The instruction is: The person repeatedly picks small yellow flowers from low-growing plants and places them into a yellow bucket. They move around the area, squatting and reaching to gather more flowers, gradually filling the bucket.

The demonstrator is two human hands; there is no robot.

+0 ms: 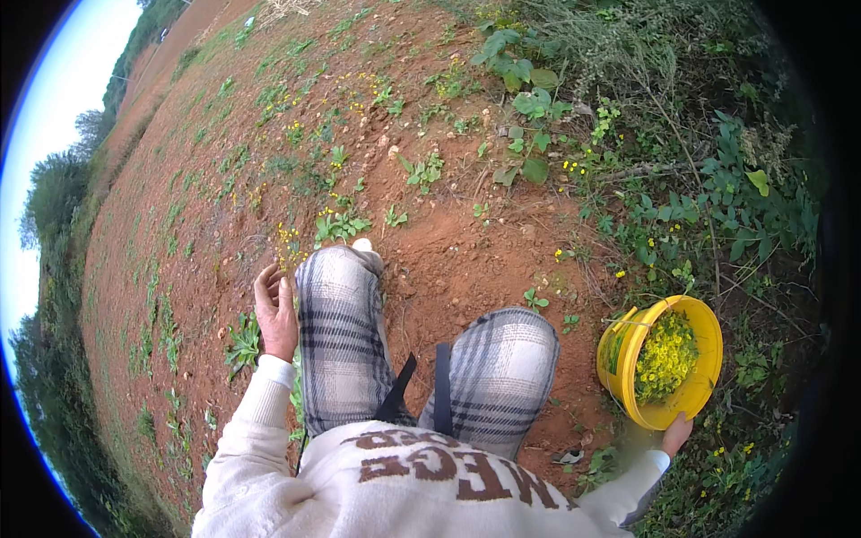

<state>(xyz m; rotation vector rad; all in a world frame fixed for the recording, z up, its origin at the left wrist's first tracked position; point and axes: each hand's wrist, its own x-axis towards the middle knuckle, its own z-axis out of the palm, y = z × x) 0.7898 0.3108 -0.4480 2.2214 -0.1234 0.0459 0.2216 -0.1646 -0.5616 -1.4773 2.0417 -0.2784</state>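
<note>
A yellow plastic bucket (609,360) tilts to my right, its mouth turned partly toward me. Yellow flower heads with green bits (662,360) lie heaped inside it. My right hand (676,436) grips the bucket at the near side of its rim; most of the fingers are hidden. Beside my left leg hangs my left hand (276,315), fingers loosely curled and thumb apart, with nothing seen in it. Small yellow flowers (289,243) grow from the soil just beyond that hand. A leafy green plant (243,344) stands on the ground to its left.
Reddish bare soil (444,249) with scattered weeds and small stones slopes ahead. Dense shrubs and vines (726,188) border the right side, with dry stems (652,171) among them. More yellow flowers (573,167) dot this edge. My plaid-covered knees (508,363) fill the lower middle.
</note>
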